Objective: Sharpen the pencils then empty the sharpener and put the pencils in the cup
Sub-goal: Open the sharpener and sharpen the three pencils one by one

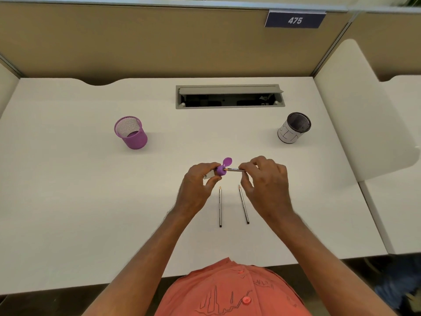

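Note:
My left hand (197, 187) grips a purple sharpener (220, 170) with its round lid flipped open and a clear body. A short pencil (235, 170) is held level by my right hand (265, 181), its tip inside the sharpener's hole. Two more pencils lie on the white desk below my hands, tips pointing away: one (220, 207) on the left, one (244, 205) on the right. A purple mesh cup (131, 132) stands at the left. At the right stands a black mesh cup (293, 128) wrapped in white paper. Both cups look empty.
A grey cable hatch (230, 96) is open at the back of the white desk (79, 201). A tan partition with a sign reading 475 rises behind it. A white side panel (355, 110) bounds the desk on the right.

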